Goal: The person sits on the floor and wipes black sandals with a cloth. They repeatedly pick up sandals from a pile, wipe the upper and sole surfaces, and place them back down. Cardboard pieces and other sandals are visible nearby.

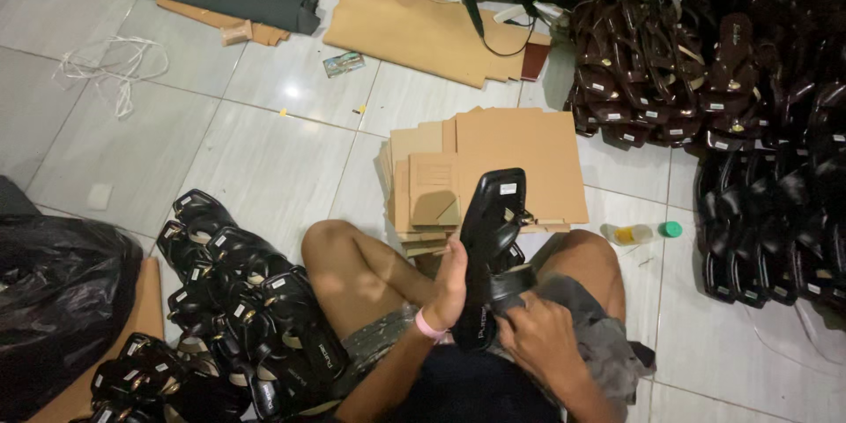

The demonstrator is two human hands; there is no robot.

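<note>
I sit cross-legged on a tiled floor. My left hand (451, 286), with a pink band at the wrist, grips the edge of a black sandal (490, 229) held upright, sole side toward me. My right hand (539, 335) is closed on the sandal's strap near the heel end, over my lap. A grey cloth (608, 335) lies on my right thigh beside that hand.
A pile of black sandals (238, 300) lies at my left knee, next to a black plastic bag (53, 300). Flat cardboard sheets (493, 159) are stacked ahead. Brown and black sandals (731, 97) heap at the right. A small bottle (630, 233) and green cap (672, 229) sit nearby.
</note>
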